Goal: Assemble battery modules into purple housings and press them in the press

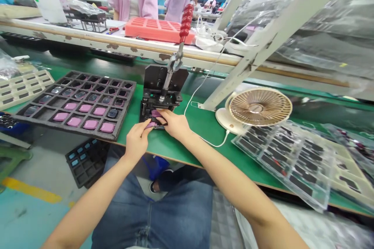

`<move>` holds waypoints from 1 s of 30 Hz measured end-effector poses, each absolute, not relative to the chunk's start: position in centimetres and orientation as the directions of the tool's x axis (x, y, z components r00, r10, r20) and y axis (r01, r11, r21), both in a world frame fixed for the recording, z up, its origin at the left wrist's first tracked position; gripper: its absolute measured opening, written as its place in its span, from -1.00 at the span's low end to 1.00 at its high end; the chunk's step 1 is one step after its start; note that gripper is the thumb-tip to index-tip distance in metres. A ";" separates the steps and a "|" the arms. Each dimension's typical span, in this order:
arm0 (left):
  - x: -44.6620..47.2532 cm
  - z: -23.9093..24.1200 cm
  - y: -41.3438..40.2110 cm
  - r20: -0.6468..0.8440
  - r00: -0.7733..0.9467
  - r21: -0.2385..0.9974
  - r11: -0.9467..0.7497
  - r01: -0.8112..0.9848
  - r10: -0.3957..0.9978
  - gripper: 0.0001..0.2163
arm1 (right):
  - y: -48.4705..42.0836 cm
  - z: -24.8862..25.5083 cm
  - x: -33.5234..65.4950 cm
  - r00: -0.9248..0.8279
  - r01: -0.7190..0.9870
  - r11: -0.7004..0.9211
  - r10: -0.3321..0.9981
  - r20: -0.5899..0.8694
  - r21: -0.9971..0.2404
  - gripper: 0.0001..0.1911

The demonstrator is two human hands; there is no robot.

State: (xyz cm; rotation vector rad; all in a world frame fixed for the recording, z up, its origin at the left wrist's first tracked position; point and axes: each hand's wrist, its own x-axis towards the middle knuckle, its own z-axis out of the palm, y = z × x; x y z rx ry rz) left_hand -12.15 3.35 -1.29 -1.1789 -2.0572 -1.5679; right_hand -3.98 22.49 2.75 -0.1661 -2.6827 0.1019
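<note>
A black hand press [161, 89] with a red-gripped lever [185, 23] stands on the green bench. At its base both hands meet over a small pink part [154, 114]. My left hand [136, 140] pinches the part's near edge from the left. From the right, my right hand [175, 123] rests its fingers on the same part at the press bed. The part is mostly hidden by the fingers.
A dark foam tray [43, 113] with pink and dark parts lies left of the press. A small beige fan [257, 107] and clear plastic trays [292, 159] sit right. A second foam tray [84, 161] lies below the bench. People in pink coats stand behind a red tray [154, 29].
</note>
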 end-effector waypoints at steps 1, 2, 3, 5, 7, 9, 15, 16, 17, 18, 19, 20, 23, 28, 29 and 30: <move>-12.3 -1.4 3.4 0.655 -0.635 0.667 0.082 0.740 0.410 -0.80 | 22.7 2.8 -4.6 -0.907 0.121 0.987 0.154 0.391 -0.107 -0.59; -12.4 -1.5 3.3 0.650 -0.651 0.675 0.095 0.731 0.393 -0.80 | 23.0 3.0 -5.3 -0.920 0.139 0.984 0.170 0.353 -0.113 -0.55; -12.6 -1.6 3.3 0.646 -0.666 0.682 0.108 0.723 0.374 -0.80 | 23.1 3.5 -5.8 -0.930 0.150 0.982 0.180 0.321 -0.117 -0.54; -12.9 -1.7 3.1 0.644 -0.687 0.690 0.132 0.712 0.336 -0.79 | 23.3 4.4 -6.5 -0.941 0.163 0.979 0.191 0.278 -0.122 -0.56; -13.1 -1.4 3.0 0.654 -0.689 0.680 0.156 0.716 0.313 -0.77 | 23.3 4.9 -6.4 -0.944 0.165 0.978 0.193 0.266 -0.126 -0.59; -13.4 -0.7 3.1 0.674 -0.662 0.643 0.181 0.744 0.328 -0.78 | 23.1 4.8 -5.4 -0.940 0.164 0.978 0.195 0.280 -0.132 -0.58; -15.0 1.5 6.9 0.657 -0.448 0.434 0.182 0.883 0.607 -0.74 | 22.3 3.4 1.2 -0.783 0.205 0.945 0.315 0.536 -0.256 -0.61; -15.3 1.7 7.7 0.636 -0.420 0.406 0.181 0.896 0.647 -0.71 | 22.1 3.2 2.4 -0.751 0.197 0.938 0.331 0.571 -0.285 -0.62; -15.6 1.7 8.4 0.616 -0.397 0.383 0.181 0.906 0.681 -0.68 | 21.9 2.9 3.6 -0.731 0.188 0.932 0.343 0.589 -0.310 -0.64; -15.8 1.7 9.0 0.597 -0.376 0.363 0.179 0.914 0.709 -0.65 | 21.6 2.7 4.8 -0.718 0.180 0.925 0.356 0.598 -0.335 -0.64; -15.9 1.7 9.3 0.579 -0.355 0.345 0.173 0.922 0.734 -0.64 | 21.4 2.5 5.9 -0.710 0.175 0.916 0.371 0.598 -0.360 -0.65; -16.0 1.6 9.4 0.564 -0.331 0.329 0.162 0.930 0.756 -0.63 | 21.1 2.3 7.0 -0.707 0.177 0.905 0.390 0.589 -0.387 -0.64; -16.1 1.3 8.9 0.532 -0.265 0.296 0.116 0.948 0.804 -0.65 | 20.2 1.5 9.6 -0.723 0.206 0.854 0.462 0.514 -0.478 -0.64; -16.3 0.6 8.0 0.518 -0.207 0.309 0.044 0.950 0.830 -0.66 | 18.9 1.1 11.2 -0.734 0.230 0.799 0.517 0.441 -0.555 -0.65; -16.3 0.4 8.0 0.521 -0.205 0.318 0.034 0.947 0.828 -0.66 | 18.7 1.4 11.0 -0.737 0.226 0.794 0.518 0.434 -0.565 -0.65; -16.2 0.3 8.1 0.527 -0.210 0.329 0.030 0.944 0.823 -0.67 | 18.4 1.8 10.7 -0.743 0.219 0.787 0.518 0.425 -0.577 -0.64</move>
